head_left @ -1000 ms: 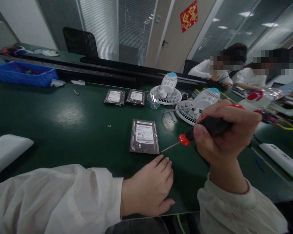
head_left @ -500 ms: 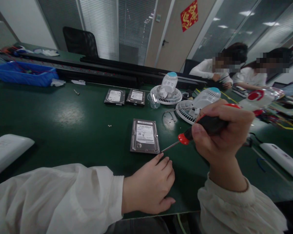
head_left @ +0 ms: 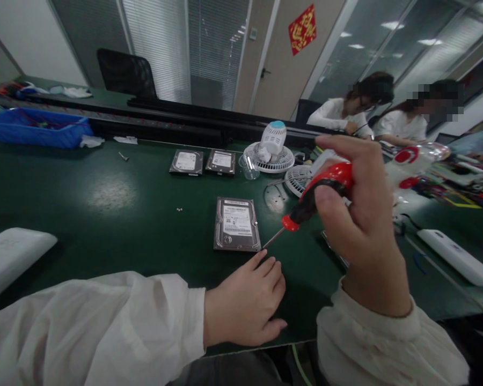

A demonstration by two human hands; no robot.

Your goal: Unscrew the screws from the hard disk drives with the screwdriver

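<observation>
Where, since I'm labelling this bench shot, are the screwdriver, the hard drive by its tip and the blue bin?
Screwdriver (head_left: 306,208): head view, on its handle's black part.
Hard drive (head_left: 237,221): head view, on its white label.
Blue bin (head_left: 40,138): head view, on its front wall.

Head-worn view (forward, down) across table (head_left: 137,236)
</observation>
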